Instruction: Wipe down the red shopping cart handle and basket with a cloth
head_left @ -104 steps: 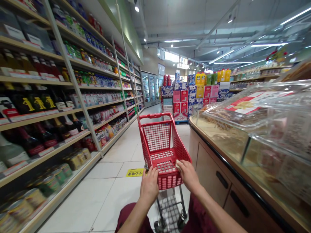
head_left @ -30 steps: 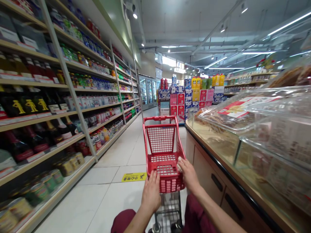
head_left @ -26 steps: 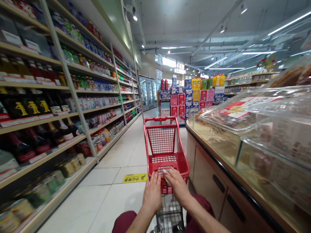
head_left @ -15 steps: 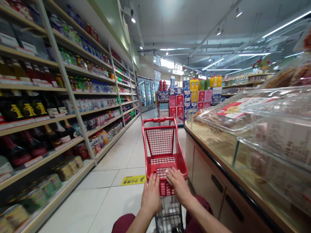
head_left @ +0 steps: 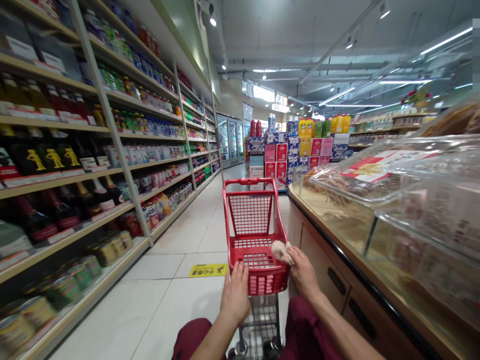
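Note:
A small red shopping cart (head_left: 250, 215) with a plastic grid basket stands in front of my knees. My right hand (head_left: 303, 272) is closed on a crumpled whitish cloth (head_left: 282, 251), which lies against the right rim near the basket's front corner. At the front left corner rests my left hand (head_left: 235, 295), fingers stretched out over the rim and nothing visible in them. Its thumb is hard to make out. No goods show inside the basket.
Shelves of bottles and cans (head_left: 93, 165) line the left side. Close on the right is a wooden counter (head_left: 318, 250) with clear-lidded packages (head_left: 375, 165). A yellow floor sign (head_left: 207, 270) lies left of the cart. Stacked drink boxes (head_left: 275, 160) stand ahead.
My right hand has moved right with the cloth, from the front of the basket to its right rim. More of the cloth shows now. My left hand stays near the front left corner.

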Demonstrator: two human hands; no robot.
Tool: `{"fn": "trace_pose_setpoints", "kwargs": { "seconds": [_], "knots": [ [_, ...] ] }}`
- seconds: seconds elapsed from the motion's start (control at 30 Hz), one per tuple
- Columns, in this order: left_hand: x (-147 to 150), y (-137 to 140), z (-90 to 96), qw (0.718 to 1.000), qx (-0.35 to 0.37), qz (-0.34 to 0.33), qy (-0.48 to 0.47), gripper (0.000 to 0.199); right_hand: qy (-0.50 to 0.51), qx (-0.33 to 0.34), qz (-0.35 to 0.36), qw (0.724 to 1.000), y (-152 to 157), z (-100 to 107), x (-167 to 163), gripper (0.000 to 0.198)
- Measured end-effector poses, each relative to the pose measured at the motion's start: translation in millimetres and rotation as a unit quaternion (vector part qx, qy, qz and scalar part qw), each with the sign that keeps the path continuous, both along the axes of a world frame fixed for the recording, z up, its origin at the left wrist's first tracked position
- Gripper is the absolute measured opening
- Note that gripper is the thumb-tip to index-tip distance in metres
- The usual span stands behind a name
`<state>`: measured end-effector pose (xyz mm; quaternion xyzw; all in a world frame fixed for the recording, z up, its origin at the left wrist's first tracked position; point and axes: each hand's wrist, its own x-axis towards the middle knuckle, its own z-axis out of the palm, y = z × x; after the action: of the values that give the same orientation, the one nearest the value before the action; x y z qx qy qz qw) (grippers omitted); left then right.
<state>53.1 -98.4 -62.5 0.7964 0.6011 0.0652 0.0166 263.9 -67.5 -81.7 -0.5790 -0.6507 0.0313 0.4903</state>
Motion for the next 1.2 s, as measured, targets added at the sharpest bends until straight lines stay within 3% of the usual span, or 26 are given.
{"fn": "trace_pose_setpoints", "kwargs": {
  "seconds": [0.13,0.23,0.3,0.4,0.43,0.53,0.63,0.77,0.9,0.97,1.03,1.07,1.13,1.2],
  "knots": [
    [1,2,6.2,0.998,-0.019,0.022,-0.057,0.074,0.101,0.013,0.080,0.992,-13,7,-4,0.035],
    [10,6,16.5,0.973,-0.057,0.046,-0.219,0.071,0.216,-0.036,0.107,0.970,-23,21,-18,0.036],
    [20,7,22.1,0.910,-0.095,0.041,-0.401,0.066,0.293,-0.088,0.134,0.943,-29,31,-26,0.036],
    [32,6,25.1,0.762,-0.178,0.017,-0.623,0.050,0.352,-0.135,0.192,0.906,-35,43,-32,0.034],
    [34,5,25.5,0.730,-0.195,0.015,-0.655,0.043,0.359,-0.141,0.202,0.900,-36,46,-31,0.033],
    [26,5,30.0,0.701,-0.190,0.026,-0.687,0.035,0.392,-0.146,0.190,0.888,-32,55,-22,0.033],
    [3,14,44.0,0.682,-0.135,0.063,-0.716,0.038,0.431,-0.167,0.161,0.872,-20,65,-8,0.035],
    [-27,31,66.7,0.687,-0.014,0.151,-0.711,0.032,0.378,-0.269,0.211,0.860,-7,68,-9,0.022],
    [-19,25,67.7,0.715,0.059,0.185,-0.672,0.021,0.397,-0.233,0.182,0.869,-13,55,-49,0.026],
    [1,10,59.1,0.755,0.068,0.145,-0.636,0.018,0.432,-0.207,0.186,0.858,-22,49,-73,0.035],
    [19,-5,50.1,0.842,0.043,-0.010,-0.538,0.021,0.480,-0.192,0.230,0.824,-29,46,-88,0.042],
    [24,-10,47.1,0.863,0.027,-0.069,-0.499,0.025,0.508,-0.185,0.251,0.803,-30,45,-91,0.044],
    [27,-10,45.9,0.872,0.012,-0.103,-0.479,0.031,0.561,-0.173,0.259,0.767,-29,45,-89,0.045],
    [20,-1,49.1,0.841,0.012,-0.027,-0.540,0.032,0.575,-0.180,0.241,0.761,-23,47,-80,0.044]
  ]
}}
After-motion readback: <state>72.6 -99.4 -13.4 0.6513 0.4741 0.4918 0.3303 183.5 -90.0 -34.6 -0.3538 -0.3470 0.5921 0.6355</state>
